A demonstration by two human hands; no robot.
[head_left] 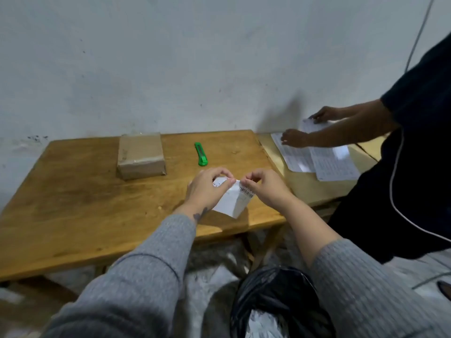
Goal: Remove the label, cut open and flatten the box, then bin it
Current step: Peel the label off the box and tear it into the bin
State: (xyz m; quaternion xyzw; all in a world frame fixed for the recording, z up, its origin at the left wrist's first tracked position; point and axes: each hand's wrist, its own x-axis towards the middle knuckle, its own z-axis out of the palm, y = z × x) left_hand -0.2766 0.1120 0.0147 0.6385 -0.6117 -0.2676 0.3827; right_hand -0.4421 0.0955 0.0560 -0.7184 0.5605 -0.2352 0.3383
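White label (230, 200), barcode showing, is pinched at its top edge between the left hand (207, 189) and right hand (264, 187) above the wooden table (85, 203); the taped cardboard box (141, 156) sits farther back, beside a green utility knife (201, 154).

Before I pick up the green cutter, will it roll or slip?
The cutter looks flat-sided and lies flat on the table, so it probably won't roll. Its smooth plastic body may slide if nudged. It looks slim, likely light and rigid.
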